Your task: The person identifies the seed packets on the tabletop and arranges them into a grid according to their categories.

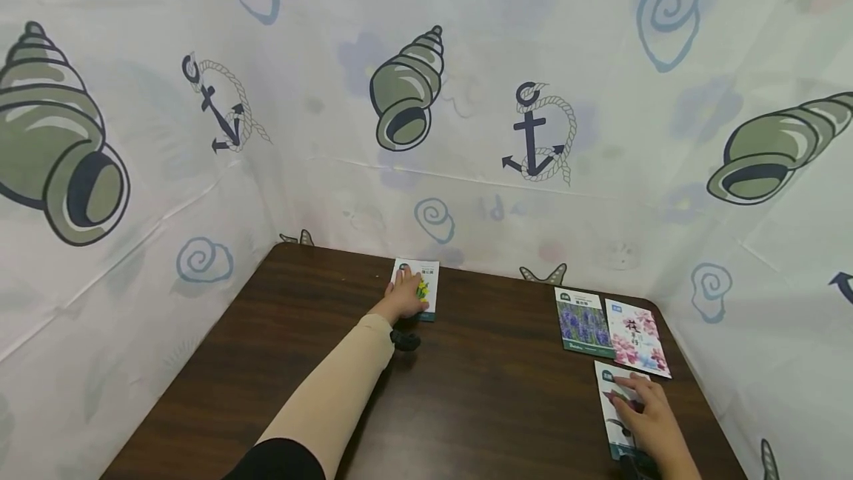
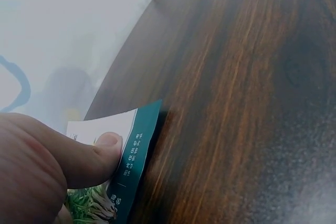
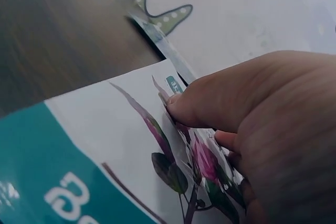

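A flower card (image 1: pixel 429 276) with a yellow bloom and a green lower band lies near the table's back edge. My left hand (image 1: pixel 403 297) rests across it with fingers reaching toward its top. In the left wrist view the thumb (image 2: pixel 107 145) touches the card's white face beside the green band. At the right, a magnolia card (image 1: pixel 608 406) lies with its long side toward the table's middle. Over its right part is my right hand (image 1: pixel 649 417). The right wrist view shows the thumb (image 3: pixel 181 106) touching the printed pink flowers, the other fingertips partly hidden behind it.
A lavender card (image 1: pixel 583 324) and a pink blossom card (image 1: pixel 640 335) lie side by side beyond the right hand. The dark wooden table (image 1: pixel 480 376) runs back to a white patterned cloth wall (image 1: pixel 480 206) on three sides.
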A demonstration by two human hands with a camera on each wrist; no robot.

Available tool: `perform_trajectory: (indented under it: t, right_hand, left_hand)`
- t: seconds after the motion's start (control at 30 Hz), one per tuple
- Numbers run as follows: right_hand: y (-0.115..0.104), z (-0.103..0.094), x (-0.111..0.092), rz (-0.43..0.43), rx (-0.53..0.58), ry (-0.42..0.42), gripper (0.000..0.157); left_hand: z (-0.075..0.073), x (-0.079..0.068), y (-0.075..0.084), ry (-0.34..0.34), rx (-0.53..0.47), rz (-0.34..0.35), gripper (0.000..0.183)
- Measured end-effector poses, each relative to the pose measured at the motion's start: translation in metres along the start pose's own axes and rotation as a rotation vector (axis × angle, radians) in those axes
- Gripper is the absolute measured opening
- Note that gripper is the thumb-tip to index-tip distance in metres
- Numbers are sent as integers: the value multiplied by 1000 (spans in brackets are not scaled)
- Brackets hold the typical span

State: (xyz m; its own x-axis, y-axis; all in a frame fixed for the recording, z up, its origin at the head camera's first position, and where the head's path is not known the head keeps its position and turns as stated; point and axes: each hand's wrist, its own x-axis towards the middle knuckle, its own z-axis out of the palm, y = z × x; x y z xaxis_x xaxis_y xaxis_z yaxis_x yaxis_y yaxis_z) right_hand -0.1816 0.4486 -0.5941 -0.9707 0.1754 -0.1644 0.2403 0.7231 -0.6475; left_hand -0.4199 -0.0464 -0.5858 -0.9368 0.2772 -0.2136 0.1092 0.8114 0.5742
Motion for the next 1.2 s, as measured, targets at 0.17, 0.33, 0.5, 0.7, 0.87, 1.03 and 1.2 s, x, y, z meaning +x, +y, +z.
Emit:
perform_trajectory:
  t: [0.17,0.33,0.5,0.7,0.87,1.03,1.2]
  right_hand:
    - [-9,7,-1,-40,4,4,57]
    - [-16,20,-3,-86,6,0,52]
    - [-26,33,-7,-178,26,34,45]
    - [-42,46,-10,-209,55,12,42]
    - [-47,57,-13,-221,51,-8,38]
    - [-54,65,-15,-244,80,-16,37]
    - [-64,73,-20,-287,90,-20,36]
  left_hand:
    - [-2,-2,1,9,-7,19,87]
    - [-2,-6,1,13,-4,20,85]
    - [-3,-8,0,12,-6,9,85]
    - [-6,-7,2,27,-17,18,86]
    - [-1,-7,1,15,-17,23,85]
    - [0,-8,1,20,4,17,85]
    - [-1,-7,2,27,15,22,86]
